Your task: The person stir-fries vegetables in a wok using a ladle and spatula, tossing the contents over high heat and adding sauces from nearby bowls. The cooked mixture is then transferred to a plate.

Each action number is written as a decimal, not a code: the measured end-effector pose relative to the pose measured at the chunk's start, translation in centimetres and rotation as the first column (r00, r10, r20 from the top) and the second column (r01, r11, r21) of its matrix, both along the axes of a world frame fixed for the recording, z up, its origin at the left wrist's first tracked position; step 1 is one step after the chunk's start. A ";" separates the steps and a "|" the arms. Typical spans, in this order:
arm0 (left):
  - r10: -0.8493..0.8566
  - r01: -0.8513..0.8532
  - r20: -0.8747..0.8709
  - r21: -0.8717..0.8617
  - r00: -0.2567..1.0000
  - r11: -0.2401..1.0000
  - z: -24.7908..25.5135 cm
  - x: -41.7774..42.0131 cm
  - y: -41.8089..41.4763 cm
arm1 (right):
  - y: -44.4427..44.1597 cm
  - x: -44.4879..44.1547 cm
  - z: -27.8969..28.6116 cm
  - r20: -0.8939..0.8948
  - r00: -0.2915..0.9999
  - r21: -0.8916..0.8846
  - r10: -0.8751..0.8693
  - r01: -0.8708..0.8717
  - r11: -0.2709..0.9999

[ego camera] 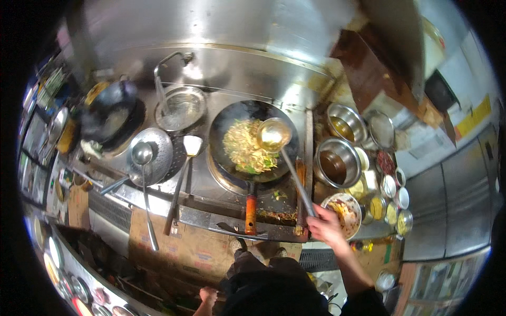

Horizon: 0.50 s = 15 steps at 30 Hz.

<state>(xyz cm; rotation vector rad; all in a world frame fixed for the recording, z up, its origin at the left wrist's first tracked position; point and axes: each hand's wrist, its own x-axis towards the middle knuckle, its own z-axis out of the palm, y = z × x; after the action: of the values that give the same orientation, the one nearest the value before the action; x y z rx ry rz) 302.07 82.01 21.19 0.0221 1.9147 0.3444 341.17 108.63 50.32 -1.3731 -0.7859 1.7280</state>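
My right hand [326, 225] grips the long handle of a metal ladle [274, 134]. The ladle's bowl hangs over the right part of a dark wok [221, 110]. In that wok lies a heap of stir-fried food [245, 148], pale strips or noodles with green pieces. The wok's orange-brown handle [250, 211] points toward me, with no hand on it. Just right of my right hand stands a white bowl [350, 223] with reddish-brown sauce residue. My left hand [208, 295] is low beside my body, its fingers curled, with nothing visible in it.
Left of the wok lie a wok spatula [191, 147], a perforated strainer [160, 154] and a second ladle [142, 153]. A second wok [106, 118] steams at far left. Water runs from a tap [158, 79] into a basin [182, 93]. Steel pots [354, 173] and several seasoning containers stand right.
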 end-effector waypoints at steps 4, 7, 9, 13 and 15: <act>-0.105 0.098 0.040 0.134 0.994 0.986 1.2 1.3 3.5 | -0.9 -0.2 -2.2 0.294 0.947 0.105 -0.130 0.103 0.989; 0.049 -0.048 -0.004 0.167 0.999 0.985 1.8 3.1 5.7 | -3.9 4.3 0.7 0.268 0.939 0.120 -0.217 0.191 0.974; -0.109 0.109 -0.006 0.169 0.994 0.980 2.0 3.8 4.6 | -6.0 7.7 2.0 0.335 0.902 0.133 -0.274 0.242 0.961; -0.299 0.304 -0.056 0.123 0.953 0.945 3.8 6.2 3.9 | -11.9 15.3 1.9 0.270 0.849 0.200 -0.453 0.411 0.889; -0.365 0.371 -0.079 0.098 0.928 0.923 4.9 7.5 4.0 | -14.1 17.9 1.6 0.284 0.805 0.171 -0.521 0.492 0.854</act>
<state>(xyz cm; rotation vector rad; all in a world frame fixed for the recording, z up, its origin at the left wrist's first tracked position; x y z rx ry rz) 309.58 85.97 26.08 0.4672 1.8997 0.1956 359.02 94.54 51.91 -1.6463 -0.5800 1.0522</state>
